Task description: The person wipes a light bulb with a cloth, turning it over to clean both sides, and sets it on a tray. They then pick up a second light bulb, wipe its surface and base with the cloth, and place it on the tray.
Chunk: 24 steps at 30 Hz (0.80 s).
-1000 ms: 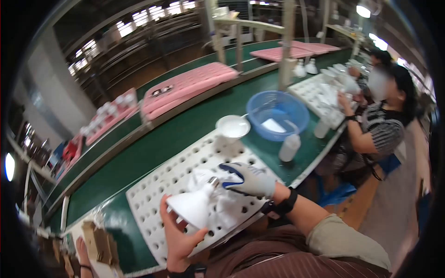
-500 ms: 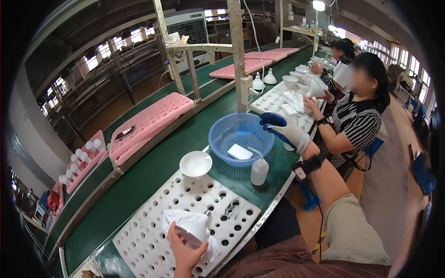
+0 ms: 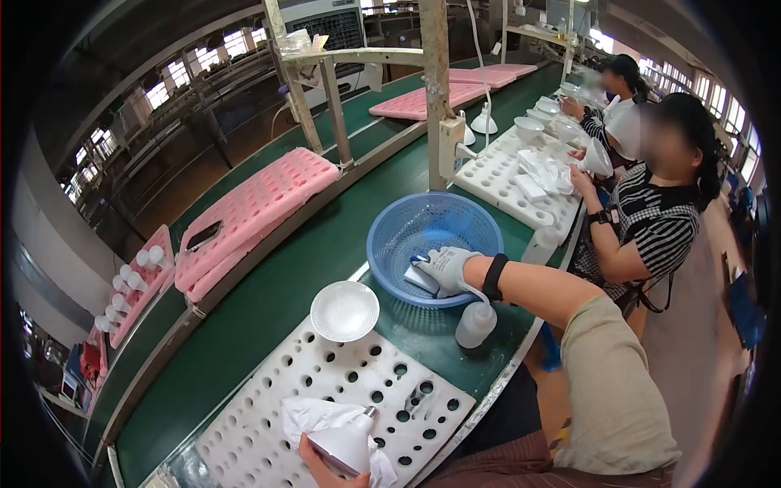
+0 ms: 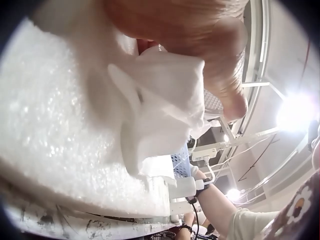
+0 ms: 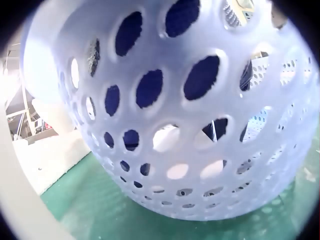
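Note:
My bare left hand grips a white reflector bulb by its wide end, low over the holed white foam board. The bulb lies tilted, its metal screw base pointing up and right. Crumpled white cloth is around it; in the left wrist view the cloth hangs below the hand. My gloved right hand reaches inside the blue perforated basket, its fingers around a white block. Through the basket's holes, the right wrist view shows the dark blue glove above the block.
Another reflector bulb stands face up at the board's far edge. A squeeze bottle is beside the basket. Pink foam trays, one bearing a phone, lie behind the green bench. A person works at the right.
My right hand left the bulb's screw base, rose toward the basket, then dropped inside it onto the white block. My left hand kept hold of the bulb, which moved lower in view.

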### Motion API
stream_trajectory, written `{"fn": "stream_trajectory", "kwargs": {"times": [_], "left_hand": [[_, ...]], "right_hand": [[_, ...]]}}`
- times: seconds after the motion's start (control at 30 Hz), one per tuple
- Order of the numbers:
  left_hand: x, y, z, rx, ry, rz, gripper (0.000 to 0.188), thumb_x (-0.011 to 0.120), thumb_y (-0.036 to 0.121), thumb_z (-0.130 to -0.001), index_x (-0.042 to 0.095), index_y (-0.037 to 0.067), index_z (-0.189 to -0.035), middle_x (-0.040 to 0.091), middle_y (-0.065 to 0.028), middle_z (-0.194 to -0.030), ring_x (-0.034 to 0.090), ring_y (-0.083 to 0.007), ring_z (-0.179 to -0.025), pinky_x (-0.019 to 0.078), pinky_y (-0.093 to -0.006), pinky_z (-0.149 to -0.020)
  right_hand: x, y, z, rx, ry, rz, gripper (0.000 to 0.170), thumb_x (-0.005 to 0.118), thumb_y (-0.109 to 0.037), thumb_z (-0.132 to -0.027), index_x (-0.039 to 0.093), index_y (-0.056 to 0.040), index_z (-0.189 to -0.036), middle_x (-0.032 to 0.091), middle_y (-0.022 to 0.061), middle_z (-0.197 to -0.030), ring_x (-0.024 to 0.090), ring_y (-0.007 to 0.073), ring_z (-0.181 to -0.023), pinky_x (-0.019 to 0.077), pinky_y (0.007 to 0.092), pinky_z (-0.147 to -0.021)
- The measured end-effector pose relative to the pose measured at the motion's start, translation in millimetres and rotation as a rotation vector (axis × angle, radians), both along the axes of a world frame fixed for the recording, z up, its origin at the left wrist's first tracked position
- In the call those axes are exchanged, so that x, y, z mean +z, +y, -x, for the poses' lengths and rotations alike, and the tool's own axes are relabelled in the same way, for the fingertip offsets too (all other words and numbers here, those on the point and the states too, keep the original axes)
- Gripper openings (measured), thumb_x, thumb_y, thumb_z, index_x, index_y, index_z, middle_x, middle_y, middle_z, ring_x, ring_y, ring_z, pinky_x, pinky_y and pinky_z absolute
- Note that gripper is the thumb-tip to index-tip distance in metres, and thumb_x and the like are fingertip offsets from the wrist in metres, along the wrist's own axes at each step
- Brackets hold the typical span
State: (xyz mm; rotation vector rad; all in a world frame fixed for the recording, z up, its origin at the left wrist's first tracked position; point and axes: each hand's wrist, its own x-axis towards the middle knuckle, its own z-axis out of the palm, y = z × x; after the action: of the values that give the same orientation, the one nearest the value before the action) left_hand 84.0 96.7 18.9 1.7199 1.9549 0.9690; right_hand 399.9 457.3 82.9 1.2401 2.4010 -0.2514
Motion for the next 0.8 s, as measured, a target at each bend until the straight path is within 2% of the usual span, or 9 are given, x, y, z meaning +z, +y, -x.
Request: {"fn": "stream_trajectory", "kwargs": {"times": [0.07, 0.13, 0.2, 0.27, 0.3, 0.4, 0.5, 0.57, 0.8], "left_hand": [[2, 1, 0, -0.001, 0.019, 0.012, 0.105, 0.08, 0.029, -0.067, 0.019, -0.007, -0.144, 0.032, -0.0261, -0.139, 0.033, -0.0375, -0.13, 0.0294, -0.0478, -0.108], [5, 0, -2, 0.005, 0.026, 0.005, 0.103, 0.081, 0.028, -0.067, 0.021, -0.007, -0.143, 0.034, -0.0265, -0.137, 0.035, -0.0378, -0.128, 0.0299, -0.0477, -0.107], [5, 0, -2, 0.005, 0.021, -0.012, 0.103, 0.08, 0.029, -0.067, 0.021, -0.008, -0.143, 0.034, -0.0266, -0.137, 0.035, -0.0381, -0.128, 0.0299, -0.0478, -0.107], [2, 2, -1, -0.006, 0.014, -0.036, 0.103, 0.08, 0.03, -0.067, 0.021, -0.008, -0.143, 0.034, -0.0268, -0.137, 0.035, -0.0385, -0.128, 0.03, -0.0479, -0.107], [-1, 3, 0, -0.011, -0.008, -0.048, 0.105, 0.081, 0.033, -0.067, 0.021, -0.008, -0.143, 0.034, -0.0271, -0.138, 0.035, -0.0389, -0.129, 0.0297, -0.048, -0.108], [-12, 4, 8, -0.043, -0.026, -0.075, 0.111, 0.081, 0.042, -0.065, 0.02, -0.006, -0.145, 0.031, -0.0292, -0.141, 0.032, -0.0411, -0.131, 0.0281, -0.0488, -0.109], [-15, 10, 11, -0.026, -0.088, -0.097, 0.106, 0.076, 0.046, -0.071, 0.021, -0.006, -0.146, 0.035, -0.025, -0.141, 0.031, -0.037, -0.133, 0.0279, -0.048, -0.11], [-8, 21, 15, -0.049, -0.512, -0.019, 0.12, 0.08, 0.025, -0.052, 0.013, 0.006, -0.15, 0.032, -0.0158, -0.139, 0.043, -0.0301, -0.122, 0.0338, -0.0426, -0.106], [26, 0, 4, -0.019, -0.424, 0.099, 0.112, 0.084, 0.017, -0.054, 0.021, 0.005, -0.146, 0.029, -0.0174, -0.138, 0.043, -0.0317, -0.121, 0.0418, -0.0434, -0.101]], "right_hand": [[3, 5, -4, -0.076, 0.099, -0.02, 0.081, 0.07, -0.032, -0.078, 0.033, -0.0112, -0.147, 0.051, 0.0246, -0.131, 0.054, 0.0375, -0.119, 0.0446, 0.043, -0.099], [1, 15, -21, -0.282, 0.605, 0.137, 0.075, 0.067, -0.024, -0.08, 0.035, -0.0109, -0.146, 0.059, 0.019, -0.119, 0.059, 0.0327, -0.111, 0.0484, 0.039, -0.094], [9, 24, -42, -0.309, 1.092, 0.535, 0.067, 0.063, -0.015, -0.083, 0.037, -0.0112, -0.145, 0.059, 0.0079, -0.11, 0.06, 0.0174, -0.098, 0.0524, 0.0315, -0.084], [13, 9, -64, -0.35, 1.406, 0.676, 0.062, 0.062, -0.014, -0.086, 0.039, -0.0108, -0.143, 0.057, 0.0098, -0.114, 0.059, 0.0194, -0.098, 0.0529, 0.0351, -0.084], [19, 7, -66, -0.646, 1.66, 1.097, 0.06, 0.062, -0.014, -0.086, 0.039, -0.0085, -0.142, 0.056, 0.0126, -0.12, 0.059, 0.0226, -0.104, 0.0526, 0.0384, -0.089], [49, -33, -83, -0.534, 1.949, 1.398, 0.064, 0.06, -0.008, -0.084, 0.034, -0.0028, -0.142, 0.05, 0.0217, -0.133, 0.054, 0.0328, -0.12, 0.0417, 0.0492, -0.107], [69, -81, -87, -0.387, 2.076, 1.428, 0.074, 0.062, -0.01, -0.081, 0.026, 0.0008, -0.146, 0.043, 0.0236, -0.14, 0.047, 0.0397, -0.127, 0.034, 0.0535, -0.111], [77, -112, -86, -0.384, 2.104, 1.483, 0.076, 0.062, -0.011, -0.081, 0.025, 0.0, -0.147, 0.042, 0.0235, -0.141, 0.046, 0.0395, -0.128, 0.033, 0.0537, -0.111], [63, -194, -61, -0.301, 2.024, 1.468, 0.081, 0.061, -0.01, -0.079, 0.021, -0.0045, -0.15, 0.038, 0.0212, -0.145, 0.044, 0.0398, -0.13, 0.0349, 0.0529, -0.11]]}}
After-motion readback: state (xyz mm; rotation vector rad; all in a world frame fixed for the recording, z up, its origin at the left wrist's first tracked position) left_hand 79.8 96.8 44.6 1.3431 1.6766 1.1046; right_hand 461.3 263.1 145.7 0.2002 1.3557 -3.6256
